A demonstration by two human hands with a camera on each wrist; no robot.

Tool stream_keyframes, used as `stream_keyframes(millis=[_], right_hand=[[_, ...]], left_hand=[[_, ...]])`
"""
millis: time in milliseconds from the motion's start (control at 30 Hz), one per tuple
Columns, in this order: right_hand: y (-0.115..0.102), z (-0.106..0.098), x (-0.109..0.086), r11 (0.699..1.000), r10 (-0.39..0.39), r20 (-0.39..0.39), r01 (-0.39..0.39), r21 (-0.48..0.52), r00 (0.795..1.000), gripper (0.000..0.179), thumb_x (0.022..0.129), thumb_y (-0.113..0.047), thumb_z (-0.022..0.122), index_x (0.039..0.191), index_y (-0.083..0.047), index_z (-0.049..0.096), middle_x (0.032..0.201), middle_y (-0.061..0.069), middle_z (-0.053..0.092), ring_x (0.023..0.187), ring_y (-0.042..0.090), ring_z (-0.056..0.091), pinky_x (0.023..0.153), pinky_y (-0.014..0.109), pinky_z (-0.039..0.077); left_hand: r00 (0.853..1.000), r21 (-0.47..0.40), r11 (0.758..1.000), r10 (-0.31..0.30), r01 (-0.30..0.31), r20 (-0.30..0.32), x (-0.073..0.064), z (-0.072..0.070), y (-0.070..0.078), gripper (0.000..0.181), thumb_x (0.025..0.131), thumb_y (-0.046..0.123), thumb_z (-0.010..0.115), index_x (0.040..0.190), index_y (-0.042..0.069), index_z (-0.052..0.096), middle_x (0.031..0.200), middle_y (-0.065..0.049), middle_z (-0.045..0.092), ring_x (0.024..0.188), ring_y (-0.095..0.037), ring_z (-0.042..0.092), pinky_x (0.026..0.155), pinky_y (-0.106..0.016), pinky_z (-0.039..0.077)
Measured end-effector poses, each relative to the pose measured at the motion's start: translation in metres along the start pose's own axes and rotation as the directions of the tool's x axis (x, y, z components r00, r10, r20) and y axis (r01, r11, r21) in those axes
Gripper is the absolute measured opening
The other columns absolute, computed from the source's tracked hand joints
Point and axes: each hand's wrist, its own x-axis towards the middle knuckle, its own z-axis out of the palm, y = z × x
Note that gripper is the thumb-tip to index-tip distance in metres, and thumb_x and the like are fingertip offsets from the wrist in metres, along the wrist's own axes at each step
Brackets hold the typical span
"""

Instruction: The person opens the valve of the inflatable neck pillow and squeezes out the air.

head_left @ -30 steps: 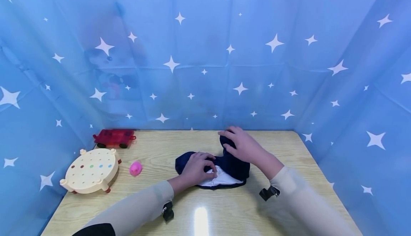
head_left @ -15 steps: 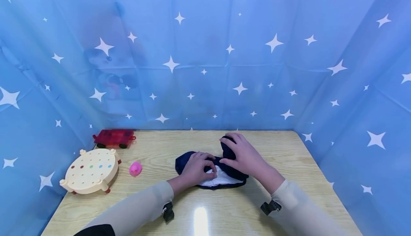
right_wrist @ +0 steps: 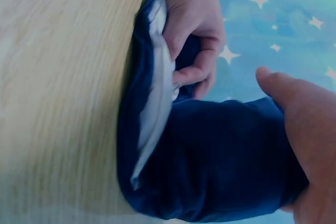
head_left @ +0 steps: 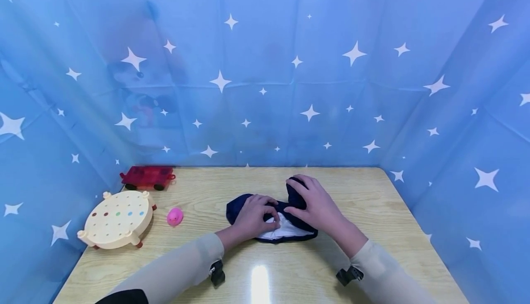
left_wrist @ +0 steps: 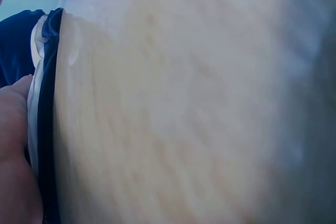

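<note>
A navy, U-shaped padded cloth piece that looks like a neck pillow (head_left: 238, 206) lies on the table. Along its near side a long slit gapes, showing white inside (head_left: 287, 229). At that slit my left hand (head_left: 254, 217) has thumb and forefinger bent together on the edge; in the right wrist view a small silvery bit shows by those fingertips. My right hand (head_left: 316, 205) grips the pillow's right lobe, which stands raised, with fingers over the far side and thumb on the near side. The left wrist view catches only part of the left hand (left_wrist: 16, 145) beside the slit.
Left on the wood-grain table (head_left: 198, 267) are a cream round board with pegs and coloured dots (head_left: 118, 221), a small pink toy (head_left: 175, 216) and a red toy car (head_left: 148, 178). Blue star-patterned curtain (head_left: 265, 124) encloses the back and sides.
My right hand has come lower and nearer, its thumb dropping toward the slit, and the raised lobe has sunk a little. My left hand stays in place.
</note>
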Motion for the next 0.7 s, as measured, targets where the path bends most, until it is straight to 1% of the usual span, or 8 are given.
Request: stream_keyframes(millis=[133,233,367,500,600,700], right_hand=[[0.007,0.007,-0.004,1.0,0.0,-0.049,0.0,0.008,0.999,0.083,0.094,-0.046,0.09,0.164,-0.022,0.054,0.161,0.015,0.052,0.143,0.042,0.053,0.113,0.066,0.047],[0.012,0.012,-0.007,1.0,0.011,-0.066,-0.01,0.017,0.998,0.085,0.092,-0.047,0.092,0.164,-0.023,0.054,0.161,0.016,0.052,0.144,0.043,0.052,0.113,0.068,0.046],[0.015,0.014,-0.009,1.0,0.016,-0.06,-0.015,0.016,0.998,0.089,0.089,-0.05,0.093,0.164,-0.023,0.054,0.162,0.015,0.051,0.146,0.042,0.05,0.113,0.068,0.047],[0.013,0.015,-0.01,1.0,0.017,-0.033,-0.017,0.001,0.999,0.09,0.089,-0.054,0.092,0.164,-0.022,0.054,0.162,0.015,0.049,0.147,0.042,0.048,0.112,0.068,0.047],[0.011,0.018,-0.01,1.0,0.02,-0.02,-0.02,-0.001,1.0,0.089,0.089,-0.054,0.092,0.163,-0.022,0.055,0.162,0.014,0.048,0.147,0.042,0.047,0.113,0.067,0.047],[0.009,0.021,-0.011,1.0,0.019,-0.028,-0.018,0.012,0.999,0.089,0.087,-0.051,0.094,0.162,-0.022,0.055,0.162,0.014,0.048,0.146,0.042,0.047,0.112,0.068,0.047]], left_hand=[[1.0,-0.008,1.0,-0.008,0.008,0.01,0.0,-0.001,0.001,0.013,0.095,0.049,0.088,0.091,0.04,0.078,0.147,0.009,0.065,0.143,-0.023,0.054,0.127,-0.055,0.032],[1.0,-0.015,1.0,-0.009,0.009,0.014,0.0,-0.002,0.002,0.013,0.095,0.049,0.088,0.092,0.04,0.079,0.148,0.008,0.065,0.143,-0.022,0.053,0.127,-0.055,0.031],[1.0,-0.008,1.0,-0.011,0.011,0.016,0.0,-0.002,0.002,0.013,0.095,0.049,0.088,0.092,0.04,0.079,0.148,0.008,0.065,0.143,-0.022,0.053,0.127,-0.054,0.031],[1.0,0.001,1.0,-0.017,0.017,0.024,0.0,-0.002,0.002,0.013,0.095,0.05,0.087,0.092,0.04,0.079,0.149,0.009,0.064,0.144,-0.022,0.053,0.128,-0.054,0.03],[0.999,0.007,1.0,-0.021,0.021,0.027,0.001,-0.002,0.002,0.013,0.095,0.05,0.087,0.092,0.04,0.079,0.149,0.009,0.064,0.143,-0.022,0.052,0.128,-0.053,0.029],[1.0,0.009,1.0,-0.016,0.015,0.023,0.001,-0.001,0.001,0.014,0.095,0.05,0.087,0.092,0.04,0.079,0.148,0.009,0.064,0.143,-0.022,0.052,0.128,-0.054,0.03]])
